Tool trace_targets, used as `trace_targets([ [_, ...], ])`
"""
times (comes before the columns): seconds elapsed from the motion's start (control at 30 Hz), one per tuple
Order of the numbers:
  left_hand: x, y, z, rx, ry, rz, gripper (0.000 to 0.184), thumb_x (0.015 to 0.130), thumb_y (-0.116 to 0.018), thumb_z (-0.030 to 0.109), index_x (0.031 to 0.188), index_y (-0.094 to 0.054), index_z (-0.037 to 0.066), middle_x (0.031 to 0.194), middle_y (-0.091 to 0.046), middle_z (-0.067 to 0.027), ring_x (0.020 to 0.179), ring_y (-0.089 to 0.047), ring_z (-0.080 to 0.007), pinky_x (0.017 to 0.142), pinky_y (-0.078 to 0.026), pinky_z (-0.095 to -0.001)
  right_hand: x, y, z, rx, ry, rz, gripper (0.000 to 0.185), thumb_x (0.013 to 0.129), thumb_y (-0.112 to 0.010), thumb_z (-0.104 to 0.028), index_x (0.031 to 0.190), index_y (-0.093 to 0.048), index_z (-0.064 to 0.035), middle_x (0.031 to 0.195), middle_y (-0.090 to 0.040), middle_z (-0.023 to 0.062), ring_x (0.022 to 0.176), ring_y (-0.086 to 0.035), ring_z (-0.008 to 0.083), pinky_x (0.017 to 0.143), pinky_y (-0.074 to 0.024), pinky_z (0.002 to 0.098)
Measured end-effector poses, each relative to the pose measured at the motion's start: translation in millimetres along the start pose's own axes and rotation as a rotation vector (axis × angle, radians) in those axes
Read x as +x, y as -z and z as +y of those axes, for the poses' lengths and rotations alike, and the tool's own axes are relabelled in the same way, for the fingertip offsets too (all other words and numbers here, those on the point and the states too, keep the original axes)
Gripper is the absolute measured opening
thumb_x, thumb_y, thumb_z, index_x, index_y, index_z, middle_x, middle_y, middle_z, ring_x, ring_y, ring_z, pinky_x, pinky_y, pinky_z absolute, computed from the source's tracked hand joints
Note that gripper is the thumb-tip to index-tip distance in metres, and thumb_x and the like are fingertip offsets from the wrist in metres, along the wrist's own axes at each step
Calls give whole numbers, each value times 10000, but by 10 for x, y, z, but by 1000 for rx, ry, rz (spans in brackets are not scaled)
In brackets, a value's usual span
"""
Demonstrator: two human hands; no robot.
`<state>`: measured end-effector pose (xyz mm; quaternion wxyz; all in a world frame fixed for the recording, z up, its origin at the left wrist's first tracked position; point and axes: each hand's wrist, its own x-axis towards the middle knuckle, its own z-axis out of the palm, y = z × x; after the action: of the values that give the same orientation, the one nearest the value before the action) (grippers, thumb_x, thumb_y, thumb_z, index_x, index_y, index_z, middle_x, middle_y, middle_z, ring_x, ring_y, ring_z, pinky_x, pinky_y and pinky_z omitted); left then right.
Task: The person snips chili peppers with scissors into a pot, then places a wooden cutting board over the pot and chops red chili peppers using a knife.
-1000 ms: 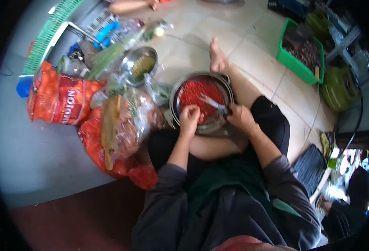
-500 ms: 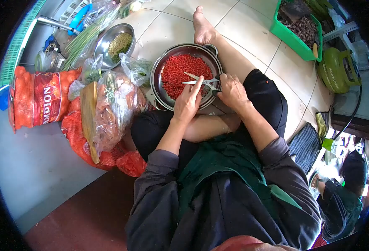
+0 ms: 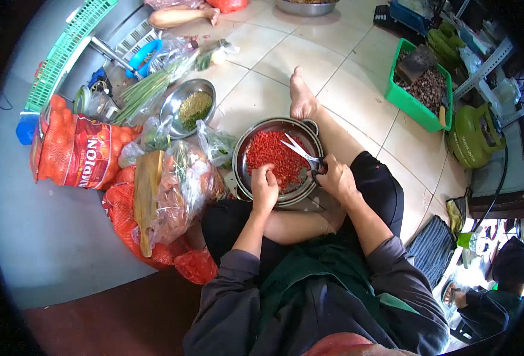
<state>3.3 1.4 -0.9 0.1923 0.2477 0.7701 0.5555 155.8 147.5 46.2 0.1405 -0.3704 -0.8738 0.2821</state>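
Note:
A steel pot (image 3: 241,184) stands between my legs, with many small red pieces (image 3: 271,151) inside. My right hand (image 3: 337,178) is closed around the handles of the scissors (image 3: 299,148), whose blades are slightly apart over the red pieces. At the pot's near left side, my left hand (image 3: 265,187) hovers over the red pieces with its fingers pressed together; whatever they hold is too small to make out.
To the left lie a red onion sack (image 3: 86,151), a wooden board (image 3: 148,193), plastic bags and a steel bowl (image 3: 170,121). At the right are a green crate (image 3: 413,108) and gas cylinder (image 3: 477,136). Another person's leg (image 3: 181,16) shows at the top; a co-worker (image 3: 490,305) is lower right.
Since half a second ago, my left fingers have come away from the scissor blades and drawn together. The view has shifted, so the pot sits lower in the picture.

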Motion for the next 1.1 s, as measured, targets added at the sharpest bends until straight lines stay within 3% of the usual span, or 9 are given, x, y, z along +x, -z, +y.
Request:
trace_targets([
  [0.23,-148,-157,42,-40,-136,-212,325,909,-485,129,1201,-497,-13,1016,-525,-167,951,-534,-241,833,-428,-335,-95,-115,-191,69,70,28,349,689,-717,-255,895,-567,-16,696,-641,206,704,-641,387,666,-519,459],
  [0.33,-195,-169,210,147,-494,-99,408,926,-511,163,1297,-439,9,1144,-484,-249,996,-515,-367,886,-417,-411,-169,-176,-236,37,123,-53,330,687,-683,-191,936,-555,-16,700,-634,226,705,-639,392,664,-518,464],
  [0.37,-208,-173,210,85,-382,-142,405,956,-469,207,1311,-442,15,1250,-462,-244,1132,-464,-384,981,-356,-431,-172,-215,-233,41,129,-68,333,687,-680,-186,942,-550,-17,700,-634,226,705,-638,394,663,-518,464],
  [0.57,-188,-144,198,80,-498,-37,332,951,-450,108,1266,-472,3,1154,-548,-201,1045,-546,-320,905,-431,-390,-203,-269,-228,87,231,-188,418,743,-662,-218,1064,-520,10,849,-633,249,796,-636,389,707,-515,451],
  [0.73,-94,12,325,-100,-313,-95,179,946,-426,75,1069,-527,-7,988,-643,-161,913,-634,-290,800,-489,-374,-285,-197,-339,156,438,-171,526,823,-627,-264,1214,-466,48,1069,-589,260,907,-620,383,775,-507,434],
  [0.8,-34,94,382,-78,-375,-41,158,944,-427,72,1042,-528,0,950,-647,-147,879,-639,-273,790,-488,-364,-276,-232,-317,120,544,-102,498,812,-639,-198,1241,-470,-9,1162,-580,183,902,-633,335,752,-530,394],
  [0.9,125,472,602,120,-208,91,149,952,-425,91,974,-559,32,870,-646,-103,732,-608,-233,693,-473,-353,-219,-139,-345,141,664,47,452,805,-639,-135,1231,-496,-91,1249,-551,82,918,-638,271,710,-550,336],
  [1.0,297,1052,516,543,-333,170,224,932,-517,256,899,-592,47,732,-624,-186,641,-617,-351,555,-455,-457,-154,-180,-202,129,562,80,397,832,-615,-158,1208,-507,-88,1184,-567,107,942,-623,306,752,-544,371],
  [1.1,199,1574,626,832,-224,24,217,904,-527,200,986,-629,26,941,-647,-184,862,-622,-359,735,-498,-428,-116,-146,-168,215,426,12,390,852,-592,-186,1215,-500,-78,1165,-562,146,988,-598,333,780,-533,403],
])
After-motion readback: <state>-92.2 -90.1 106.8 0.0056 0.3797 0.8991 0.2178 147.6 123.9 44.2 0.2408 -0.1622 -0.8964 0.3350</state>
